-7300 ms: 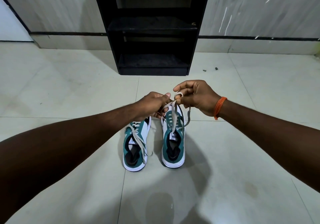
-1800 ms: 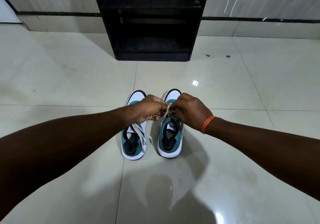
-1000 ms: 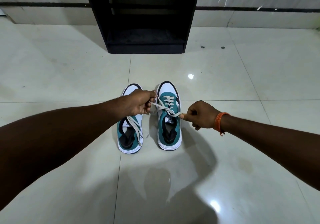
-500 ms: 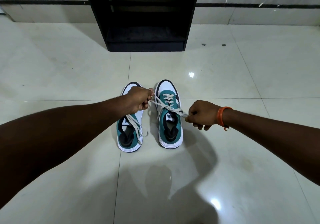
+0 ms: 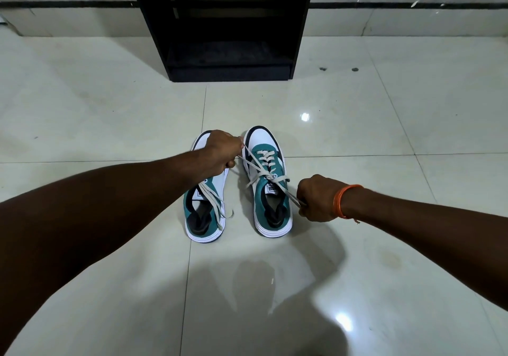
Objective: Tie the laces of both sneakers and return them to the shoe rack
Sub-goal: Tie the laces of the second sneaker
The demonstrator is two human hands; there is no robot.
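Observation:
Two teal-and-white sneakers stand side by side on the tiled floor, toes pointing away from me. The right sneaker (image 5: 268,182) has its cream laces (image 5: 264,173) pulled taut to both sides over a knot near the tongue. My left hand (image 5: 221,153) is closed on one lace loop, up and to the left, over the toe of the left sneaker (image 5: 204,215). My right hand (image 5: 319,199), with an orange thread on the wrist, grips the other lace loop to the right of the shoe. The left sneaker's laces (image 5: 213,204) lie loose across it.
A black shoe rack (image 5: 228,26) with open shelves stands against the wall straight ahead, its lowest shelf near floor level. Glossy pale floor tiles (image 5: 384,135) surround the shoes. Small dark specks (image 5: 323,68) lie right of the rack.
Both hands worked close together at the right sneaker's knot, then drew apart, my left going up-left and my right going down-right, pulling the laces tight. The view has tilted slightly downward.

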